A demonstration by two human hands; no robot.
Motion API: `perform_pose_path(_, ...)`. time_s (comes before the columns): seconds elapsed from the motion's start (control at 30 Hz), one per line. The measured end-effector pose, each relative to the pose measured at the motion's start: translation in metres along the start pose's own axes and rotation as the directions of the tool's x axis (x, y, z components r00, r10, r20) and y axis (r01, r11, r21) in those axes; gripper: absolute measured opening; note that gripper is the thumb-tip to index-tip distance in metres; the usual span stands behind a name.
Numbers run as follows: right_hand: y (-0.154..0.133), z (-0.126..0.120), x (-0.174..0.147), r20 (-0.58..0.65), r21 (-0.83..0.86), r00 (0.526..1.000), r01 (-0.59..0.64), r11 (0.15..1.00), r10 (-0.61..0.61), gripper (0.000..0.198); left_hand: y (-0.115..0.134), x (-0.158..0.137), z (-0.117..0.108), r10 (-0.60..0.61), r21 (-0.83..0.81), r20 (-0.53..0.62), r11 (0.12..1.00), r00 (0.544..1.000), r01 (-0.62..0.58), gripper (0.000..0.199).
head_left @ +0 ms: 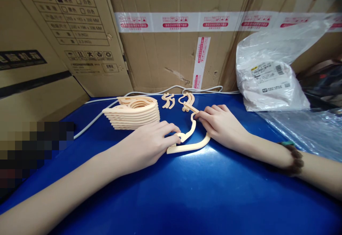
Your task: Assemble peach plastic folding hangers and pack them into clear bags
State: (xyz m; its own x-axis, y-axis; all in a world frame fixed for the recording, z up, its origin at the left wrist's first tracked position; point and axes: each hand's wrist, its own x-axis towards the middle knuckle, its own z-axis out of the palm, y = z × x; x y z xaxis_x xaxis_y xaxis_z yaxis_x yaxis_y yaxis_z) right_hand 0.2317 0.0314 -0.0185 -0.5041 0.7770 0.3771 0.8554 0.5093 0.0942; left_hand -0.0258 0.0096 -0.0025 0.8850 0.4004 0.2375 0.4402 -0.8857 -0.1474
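On the blue tabletop (171, 192) lies a cream plastic clothes hanger (191, 146) with curved arms. My left hand (149, 142) pinches its left part, thumb and index finger around a small rounded piece near (the joint). Over the hanger's right side is my right hand (221, 123), its fingers closed on the upper right part; the fingertips partly hide the grip. A straight cream strip sticks out from these fingers toward the back left. Just behind my left hand stands a neat stack of cream hanger pieces (133, 115).
Small curved cream hooks (168, 100) lie at the back, with more hook pieces (189, 100) beside them. A white cable (91, 123) runs along the rear edge. Cardboard boxes (160, 57) wall the back and left. A white plastic bag (269, 74) sits at back right.
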Motion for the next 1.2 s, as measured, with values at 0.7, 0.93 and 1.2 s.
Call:
perform_pose_path(0.7,-0.004,0.001,0.001,-0.001,-0.008,1.0,-0.001,1.0,0.001,0.028,0.008,0.004,-0.011,-0.083,-0.137,-0.024,0.987,0.996,0.079,0.011)
perform_pose_path(0.93,-0.003,0.001,0.0,-0.008,-0.009,1.0,0.021,1.0,-0.021,0.027,0.007,0.004,-0.011,-0.093,-0.127,0.002,0.988,0.996,0.092,0.012)
perform_pose_path(1.2,-0.005,-0.001,0.0,-0.019,0.024,0.998,0.057,0.998,-0.057,0.026,0.007,0.002,-0.007,-0.093,-0.103,-0.022,0.991,0.995,0.09,0.016)
